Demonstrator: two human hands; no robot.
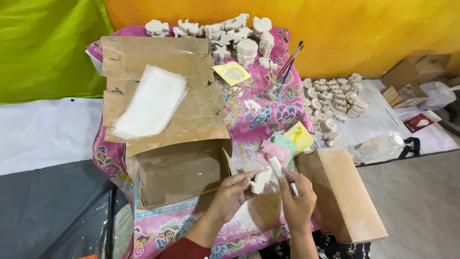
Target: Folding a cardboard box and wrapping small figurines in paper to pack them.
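My left hand (233, 193) holds a small white plaster figure (261, 179) over the patterned pink cloth (258, 112). My right hand (297, 196) is beside it, its fingers closed on a thin white tool or piece (276, 167) that touches the top of the figure. Both hands are just in front of an open brown cardboard box (179, 172) and to the left of a long brown cardboard lid (342, 192).
Flattened cardboard with clear plastic bags (151, 100) lies behind the box. Several white plaster figures (230, 31) stand at the back, more lie on white sheet (333, 98) at right. Brushes in a jar (280, 76), coloured moulds (287, 141), a plastic bottle (378, 147).
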